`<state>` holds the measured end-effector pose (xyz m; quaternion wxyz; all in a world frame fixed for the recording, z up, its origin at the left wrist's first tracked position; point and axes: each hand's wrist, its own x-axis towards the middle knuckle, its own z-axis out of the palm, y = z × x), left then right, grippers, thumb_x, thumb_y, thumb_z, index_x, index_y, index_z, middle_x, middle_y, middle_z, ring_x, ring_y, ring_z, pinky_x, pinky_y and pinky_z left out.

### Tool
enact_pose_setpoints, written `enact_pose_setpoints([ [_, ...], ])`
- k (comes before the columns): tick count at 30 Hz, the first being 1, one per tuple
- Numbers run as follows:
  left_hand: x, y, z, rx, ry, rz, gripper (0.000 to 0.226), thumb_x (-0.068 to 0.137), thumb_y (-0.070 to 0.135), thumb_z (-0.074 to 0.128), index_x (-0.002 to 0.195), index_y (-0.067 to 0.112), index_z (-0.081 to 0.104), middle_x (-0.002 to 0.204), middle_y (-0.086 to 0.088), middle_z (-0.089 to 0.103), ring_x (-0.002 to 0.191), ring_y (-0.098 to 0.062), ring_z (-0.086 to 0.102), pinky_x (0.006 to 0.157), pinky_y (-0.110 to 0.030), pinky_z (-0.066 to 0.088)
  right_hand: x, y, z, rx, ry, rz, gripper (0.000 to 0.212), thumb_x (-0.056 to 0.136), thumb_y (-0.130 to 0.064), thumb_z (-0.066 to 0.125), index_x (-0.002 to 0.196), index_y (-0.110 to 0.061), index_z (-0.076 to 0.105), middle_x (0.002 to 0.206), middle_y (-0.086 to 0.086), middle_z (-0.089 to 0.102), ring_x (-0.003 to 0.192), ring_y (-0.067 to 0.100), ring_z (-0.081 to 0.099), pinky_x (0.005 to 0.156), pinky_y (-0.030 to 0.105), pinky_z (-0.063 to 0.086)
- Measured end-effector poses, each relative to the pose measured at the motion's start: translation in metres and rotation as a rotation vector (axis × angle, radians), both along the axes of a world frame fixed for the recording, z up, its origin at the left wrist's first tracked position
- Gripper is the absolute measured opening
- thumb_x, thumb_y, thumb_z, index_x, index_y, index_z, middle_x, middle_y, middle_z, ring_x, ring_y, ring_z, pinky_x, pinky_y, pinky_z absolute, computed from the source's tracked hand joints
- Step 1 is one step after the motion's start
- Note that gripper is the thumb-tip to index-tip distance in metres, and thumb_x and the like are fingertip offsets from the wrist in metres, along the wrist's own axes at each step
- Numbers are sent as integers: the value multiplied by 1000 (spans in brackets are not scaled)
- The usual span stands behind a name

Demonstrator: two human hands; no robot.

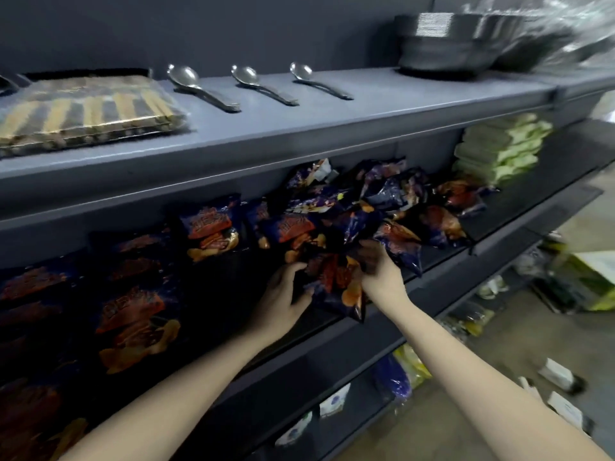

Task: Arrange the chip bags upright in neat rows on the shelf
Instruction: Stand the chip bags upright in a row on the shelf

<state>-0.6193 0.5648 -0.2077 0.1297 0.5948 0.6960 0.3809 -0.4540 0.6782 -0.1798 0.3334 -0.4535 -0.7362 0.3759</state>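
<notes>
- Centrally, both hands gripped one glossy dark-blue chip bag at the middle shelf's front edge.
- Left hand curled its fingers round the bag's left side; right hand clasped its right side.
- Crinkled loose bags lay heaped just behind; upright rows filled the lower left.
- Three shiny metal spoons lay on the board above.

Dark grey wall behind. Grey metal shelving w/ several tiers, dim light. Greyish floor at btm right.
</notes>
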Motion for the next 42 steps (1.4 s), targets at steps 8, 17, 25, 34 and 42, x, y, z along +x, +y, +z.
enact_pose_setpoints([
  [8, 7, 40, -7, -66, -60, 166, 79, 85, 49, 55, 143, 6, 25, 144, -15, 37, 131, -27, 39, 106, -35, 38, 20, 2, -18, -47, -294, 214, 82, 75, -33, 71, 145, -21, 28, 148, 8, 28, 136, 25, 30, 102, 29, 31],
  [17, 3, 52, -6, -280, -424, 249, 66, 85, 41, 63, 137, 14, 33, 132, -13, 48, 107, -31, 57, 63, -32, 56, 19, 6, -31, -115, -266, 223, 71, 76, -28, 70, 139, -25, 37, 138, 5, 35, 121, 24, 46, 98, 33, 44],
  [25, -11, 35, 4, -266, -470, 128, 64, 80, 30, 71, 135, 19, 40, 129, -3, 50, 93, -18, 61, 54, -23, 56, 11, 9, -22, -13, -103, -7, 53, 86, -21, 61, 135, -16, 42, 134, 7, 46, 118, 24, 49, 83, 23, 37],
  [34, -39, -30, 24, -297, -427, -30, 38, 80, 16, 72, 98, 40, 49, 98, 13, 61, 82, -2, 63, 59, -21, 54, -21, -18, -11, -148, -121, 326, 66, 81, -51, 65, 137, -30, 37, 129, -9, 52, 116, 10, 49, 89, 21, 37],
  [42, -69, -88, 25, -211, -289, 89, 44, 75, 19, 76, 112, 28, 54, 106, 10, 63, 94, 12, 56, 82, -9, 43, -68, -56, -17, -309, -89, 722, 63, 76, -37, 77, 129, -29, 45, 123, -11, 62, 114, 4, 58, 96, 22, 47],
])
